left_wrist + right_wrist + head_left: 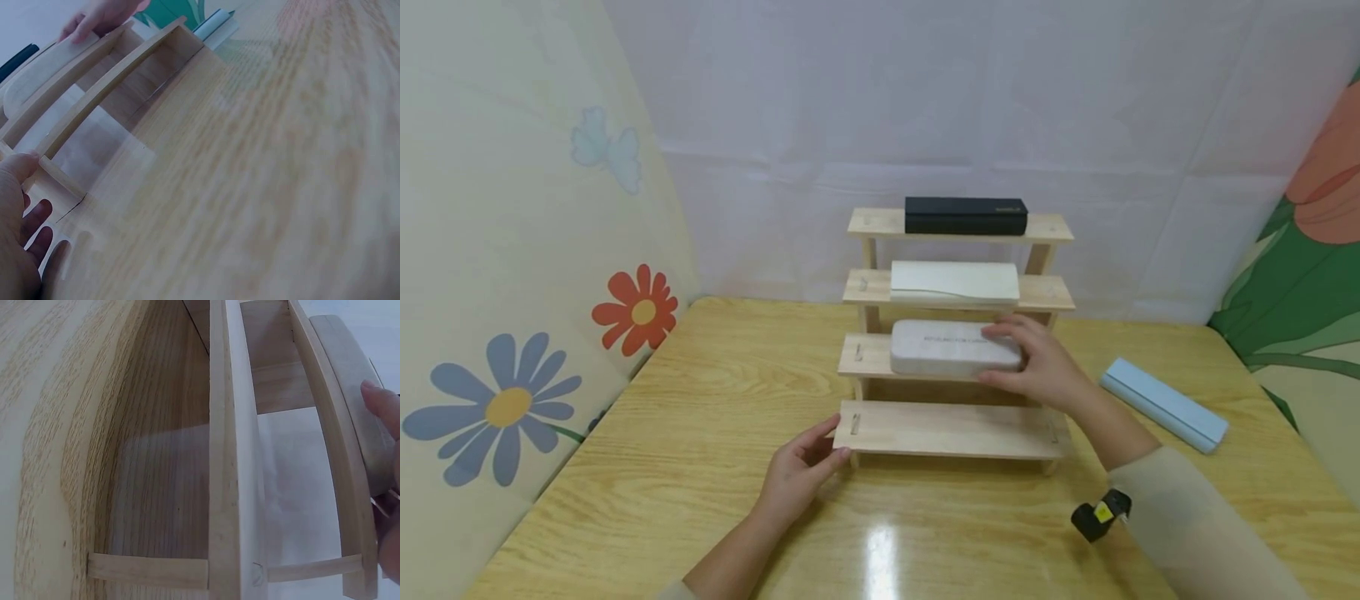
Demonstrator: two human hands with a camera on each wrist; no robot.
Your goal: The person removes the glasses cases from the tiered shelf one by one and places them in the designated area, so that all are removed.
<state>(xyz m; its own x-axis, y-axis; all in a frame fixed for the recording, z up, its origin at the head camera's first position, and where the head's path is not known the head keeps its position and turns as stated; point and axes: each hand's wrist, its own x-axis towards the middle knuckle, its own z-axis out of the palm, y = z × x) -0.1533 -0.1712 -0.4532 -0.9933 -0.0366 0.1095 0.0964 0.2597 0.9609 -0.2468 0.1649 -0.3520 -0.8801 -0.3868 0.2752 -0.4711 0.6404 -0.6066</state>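
A four-tier wooden stand (951, 431) rises in steps on the table. On its second tier from the bottom lies a light grey glasses case (925, 354) with lettering on the lid. My right hand (1037, 362) grips that case at its right end, thumb at the front and fingers over the top. In the right wrist view the thumb (381, 403) presses the case's side. My left hand (797, 471) holds the left end of the bottom shelf between thumb and fingers. A white glasses case (955, 282) sits one tier higher, and a black case (966, 217) on the top tier.
A light blue glasses case (1165, 406) lies slantwise on the wood-grain table (737, 375), right of the stand. A small black device with a yellow label (1101, 512) is at my right sleeve. White cloth (925, 100) hangs behind; flower-patterned panels flank the table.
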